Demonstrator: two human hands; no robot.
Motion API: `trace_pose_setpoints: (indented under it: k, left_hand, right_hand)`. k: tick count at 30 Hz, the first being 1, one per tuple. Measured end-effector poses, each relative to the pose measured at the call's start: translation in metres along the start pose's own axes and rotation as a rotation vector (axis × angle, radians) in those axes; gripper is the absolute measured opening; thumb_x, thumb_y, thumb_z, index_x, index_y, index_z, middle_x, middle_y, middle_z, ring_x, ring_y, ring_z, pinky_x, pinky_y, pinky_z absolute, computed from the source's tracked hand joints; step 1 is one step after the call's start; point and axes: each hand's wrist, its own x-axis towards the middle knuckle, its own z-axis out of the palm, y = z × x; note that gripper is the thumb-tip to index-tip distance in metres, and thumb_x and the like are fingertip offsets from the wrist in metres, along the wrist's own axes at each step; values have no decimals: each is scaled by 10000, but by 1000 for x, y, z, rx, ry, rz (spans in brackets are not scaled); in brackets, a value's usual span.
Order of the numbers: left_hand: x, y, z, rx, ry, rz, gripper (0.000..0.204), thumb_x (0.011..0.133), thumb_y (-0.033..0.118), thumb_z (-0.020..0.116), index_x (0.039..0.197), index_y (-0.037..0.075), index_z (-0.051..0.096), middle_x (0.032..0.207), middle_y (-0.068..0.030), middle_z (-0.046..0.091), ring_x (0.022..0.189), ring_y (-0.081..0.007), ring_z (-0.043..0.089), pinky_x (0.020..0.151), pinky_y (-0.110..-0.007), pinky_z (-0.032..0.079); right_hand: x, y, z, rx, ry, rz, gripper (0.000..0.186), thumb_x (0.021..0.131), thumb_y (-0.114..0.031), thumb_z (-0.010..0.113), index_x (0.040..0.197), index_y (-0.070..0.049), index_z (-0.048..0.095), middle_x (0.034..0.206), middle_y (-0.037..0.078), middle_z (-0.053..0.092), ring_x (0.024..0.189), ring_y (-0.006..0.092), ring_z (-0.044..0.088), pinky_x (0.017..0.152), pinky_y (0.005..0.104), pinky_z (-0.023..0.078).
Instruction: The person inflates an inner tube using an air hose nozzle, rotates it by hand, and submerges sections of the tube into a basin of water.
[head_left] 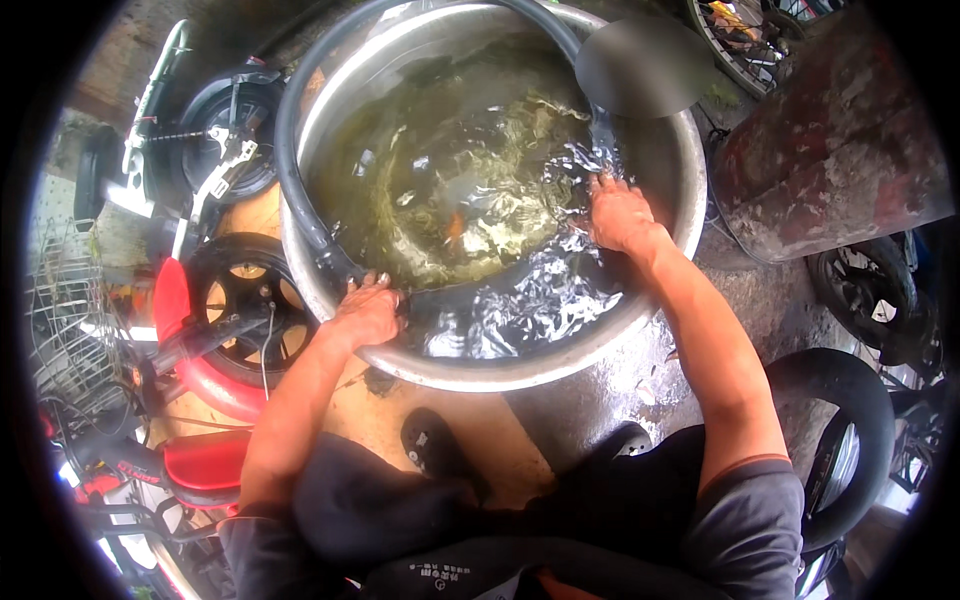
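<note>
A large black rubber inner tube (287, 150) stands partly in greenish, rippling water (450, 200) inside a round metal basin (697, 170). Its far part arches above the basin's rim, while the near part lies under the surface. My left hand (365, 312) is closed over the tube at the basin's near left rim. On the right, my right hand (620, 212) presses round the tube at the waterline, its fingertips among splashes. A small orange patch (456, 226) shows in the water; I cannot make out what it is.
Left of the basin are a black spoked wheel (250, 300), red and white bike parts (172, 300) and a wire basket (70, 320). A rusty red drum (830, 150) stands close on the right. Below it is a thick black tyre (865, 400). My shoes (430, 440) are near the basin.
</note>
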Motion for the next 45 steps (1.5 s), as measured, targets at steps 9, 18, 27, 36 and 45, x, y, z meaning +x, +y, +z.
trace_pose_setpoints:
  k: [9,18,27,36,45]
  left_hand:
    - [11,0,2,40,-4,-19,563,905,311,636,1410,74,556,1604,-206,305,1510,-393,210,1214,-594,170]
    - [16,-7,-1,80,7,-53,547,910,321,626,1418,127,561,1604,-168,319,1519,-378,191,1225,-584,133]
    - [20,-26,1,334,183,-128,537,891,284,617,1396,106,571,1599,-178,312,1514,-386,194,1209,-595,171]
    - [20,-50,-2,107,502,-188,537,844,158,626,1372,82,561,1519,-165,414,1461,-385,308,1177,-500,294]
    - [26,-63,7,53,797,-222,381,694,-47,651,1057,64,620,1106,-176,550,1074,-396,546,937,-475,478]
  right_hand:
    - [-2,5,-3,50,-138,35,678,939,-232,549,1542,-23,321,1601,180,330,1471,359,326,1193,467,284]
    - [7,35,11,264,-123,11,554,896,-112,505,1444,-41,459,1383,214,573,1316,365,518,1085,436,428]
    - [5,20,6,93,-139,-76,490,864,-124,551,1345,-30,555,1259,242,635,1232,419,552,1051,462,447]
    - [-12,-30,4,-25,-197,-267,298,831,-158,613,1079,-29,716,1145,155,715,1192,337,596,994,436,488]
    - [-32,-75,9,2,-361,-409,265,797,-149,611,969,-1,747,1028,226,717,1057,399,667,987,494,469]
